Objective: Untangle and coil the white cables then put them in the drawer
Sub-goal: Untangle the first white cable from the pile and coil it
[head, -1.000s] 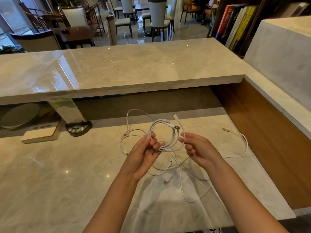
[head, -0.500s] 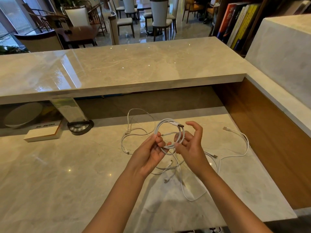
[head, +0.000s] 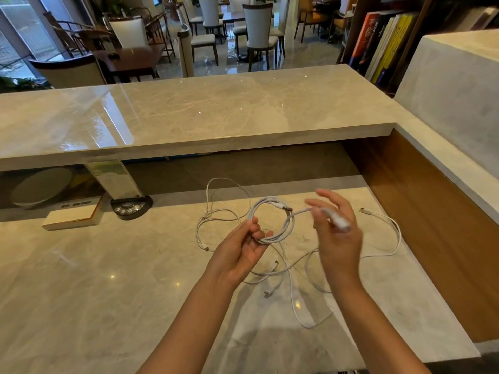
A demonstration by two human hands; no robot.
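Coil (head: 270,225): pinched at its left edge by the left hand (head: 240,252), held above the counter (head: 108,279).
Right hand (head: 337,233): blurred, fingers spread; the coil's free end is held.
Loose cables (head: 378,255): lying on the counter beneath both hands.

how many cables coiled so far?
1: the coil, pinched in the left hand. The other cables lie loose on the counter; their count is unclear from the tangle.

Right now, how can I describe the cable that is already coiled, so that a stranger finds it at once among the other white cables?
Look at the lower marble counter, near its middle, where the left hand is raised above the loose cables. The coiled cable is pinched in that hand, lifted off the counter. Unlike its neighbours, which sprawl flat, it forms a neat ring of several turns.
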